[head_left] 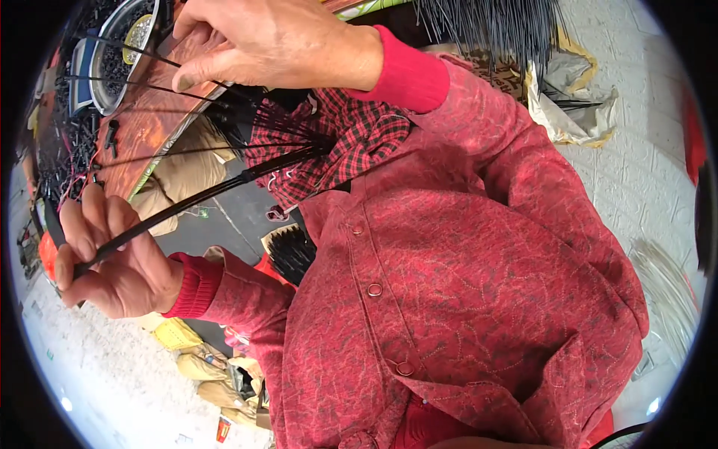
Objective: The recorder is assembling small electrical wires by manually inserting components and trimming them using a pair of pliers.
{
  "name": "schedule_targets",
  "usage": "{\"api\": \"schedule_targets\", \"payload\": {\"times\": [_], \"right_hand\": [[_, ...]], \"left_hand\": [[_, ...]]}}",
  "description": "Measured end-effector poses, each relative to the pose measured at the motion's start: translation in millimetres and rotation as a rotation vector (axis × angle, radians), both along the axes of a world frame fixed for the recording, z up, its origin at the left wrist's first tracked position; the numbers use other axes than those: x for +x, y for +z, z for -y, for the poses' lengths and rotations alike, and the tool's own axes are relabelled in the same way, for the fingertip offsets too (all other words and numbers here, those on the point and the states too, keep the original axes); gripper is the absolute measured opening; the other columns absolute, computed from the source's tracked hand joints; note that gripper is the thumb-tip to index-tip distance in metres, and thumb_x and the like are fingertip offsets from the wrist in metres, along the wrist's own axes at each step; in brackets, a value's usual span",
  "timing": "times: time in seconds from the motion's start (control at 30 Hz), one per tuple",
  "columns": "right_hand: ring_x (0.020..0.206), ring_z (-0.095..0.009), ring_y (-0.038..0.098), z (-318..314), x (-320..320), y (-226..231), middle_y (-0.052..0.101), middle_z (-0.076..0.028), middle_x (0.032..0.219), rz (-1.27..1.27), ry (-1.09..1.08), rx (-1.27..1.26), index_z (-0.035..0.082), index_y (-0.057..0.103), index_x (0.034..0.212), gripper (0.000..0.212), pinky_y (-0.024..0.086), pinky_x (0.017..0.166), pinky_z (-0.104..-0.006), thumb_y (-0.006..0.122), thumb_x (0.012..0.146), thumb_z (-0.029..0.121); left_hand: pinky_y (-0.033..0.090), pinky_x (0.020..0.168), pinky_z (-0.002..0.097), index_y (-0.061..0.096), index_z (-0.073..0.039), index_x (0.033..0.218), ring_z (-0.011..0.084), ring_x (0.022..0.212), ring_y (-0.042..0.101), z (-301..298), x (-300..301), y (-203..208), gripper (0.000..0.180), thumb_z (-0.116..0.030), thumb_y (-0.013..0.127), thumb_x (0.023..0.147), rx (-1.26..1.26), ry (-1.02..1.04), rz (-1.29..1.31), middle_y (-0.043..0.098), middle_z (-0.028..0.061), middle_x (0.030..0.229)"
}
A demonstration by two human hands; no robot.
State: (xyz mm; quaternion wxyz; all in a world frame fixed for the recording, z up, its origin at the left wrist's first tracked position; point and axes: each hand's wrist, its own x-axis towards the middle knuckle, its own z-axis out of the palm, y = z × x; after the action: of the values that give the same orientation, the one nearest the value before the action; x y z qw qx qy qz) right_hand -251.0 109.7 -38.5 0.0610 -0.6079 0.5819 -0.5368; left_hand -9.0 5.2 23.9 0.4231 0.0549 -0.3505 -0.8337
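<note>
My left hand (pixel 123 258) is closed round the lower end of the black shaft of an umbrella frame (pixel 202 196). The shaft slants up to the right across my lap. Its thin black ribs (pixel 288 135) meet at a hub near my jacket and fan out leftward over the table edge. Above them, my right hand (pixel 250 46) pinches one rib between thumb and fingers; the exact contact is partly hidden. Red-and-black checked cloth (pixel 366 150) lies beneath the hub.
On the wood-patterned table (pixel 138 138) stand a tray (pixel 112 84) of small black parts and a yellow dish (pixel 137 39) of small metal pieces. Many black rods (pixel 493 30) hang at the upper right, near an open sack (pixel 576 112). Pale rods (pixel 666 292) lie right; bags (pixel 217 374) lie lower left.
</note>
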Motion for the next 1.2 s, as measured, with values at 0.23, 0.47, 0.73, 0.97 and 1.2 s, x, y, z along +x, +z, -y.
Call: {"api": "schedule_targets", "payload": {"times": [0.23, 0.47, 0.73, 0.97, 1.2], "right_hand": [[0.073, -0.025, 0.068, -11, 6, -38, 0.070, -0.007, 0.077, 0.094, 0.093, 0.173, 0.010, 0.070, 0.088, 0.021, 0.053, 0.067, -0.0349, 0.065, 0.081, 0.029], [0.079, -0.029, 0.066, 1, 50, -37, 0.069, -0.010, 0.086, 0.070, 0.281, 0.141, 0.007, 0.069, 0.093, 0.019, 0.052, 0.071, -0.0392, 0.062, 0.081, 0.020], [0.078, -0.027, 0.064, 6, 61, -33, 0.065, -0.007, 0.079, -0.060, 0.381, 0.249, 0.010, 0.069, 0.088, 0.017, 0.050, 0.066, -0.0409, 0.066, 0.077, 0.023], [0.075, -0.026, 0.064, 6, 47, -38, 0.065, -0.007, 0.077, 0.044, 0.492, 0.316, 0.007, 0.068, 0.087, 0.017, 0.048, 0.065, -0.0378, 0.065, 0.078, 0.021], [0.073, -0.009, 0.060, 1, 37, -39, 0.065, -0.003, 0.075, 0.435, 0.711, 0.367, 0.001, 0.068, 0.091, 0.022, 0.047, 0.065, -0.0263, 0.067, 0.086, 0.022]], "left_hand": [[0.024, 0.063, 0.0294, 0.072, -0.015, 0.079, 0.0165, 0.079, 0.030, 18, 11, -4, 0.015, -0.025, 0.081, 0.073, 0.020, 0.078, 0.046, 0.039, -0.0031, 0.075], [0.023, 0.063, 0.0281, 0.072, -0.019, 0.078, 0.0157, 0.079, 0.031, 14, 6, -6, 0.015, -0.027, 0.083, 0.070, -0.012, 0.099, 0.011, 0.041, -0.0048, 0.074], [0.022, 0.059, 0.0246, 0.075, -0.025, 0.076, 0.0105, 0.074, 0.032, 7, 12, -10, 0.015, -0.031, 0.085, 0.067, -0.038, 0.016, -0.095, 0.046, -0.0078, 0.074], [0.022, 0.059, 0.0242, 0.075, -0.025, 0.074, 0.0097, 0.072, 0.032, 21, 48, -24, 0.014, -0.030, 0.085, 0.066, -0.001, -0.031, -0.196, 0.047, -0.0089, 0.073], [0.024, 0.065, 0.0267, 0.074, -0.022, 0.076, 0.0134, 0.077, 0.034, 26, 68, -32, 0.011, -0.026, 0.083, 0.069, 0.032, 0.185, -0.109, 0.040, -0.0072, 0.073]]}}
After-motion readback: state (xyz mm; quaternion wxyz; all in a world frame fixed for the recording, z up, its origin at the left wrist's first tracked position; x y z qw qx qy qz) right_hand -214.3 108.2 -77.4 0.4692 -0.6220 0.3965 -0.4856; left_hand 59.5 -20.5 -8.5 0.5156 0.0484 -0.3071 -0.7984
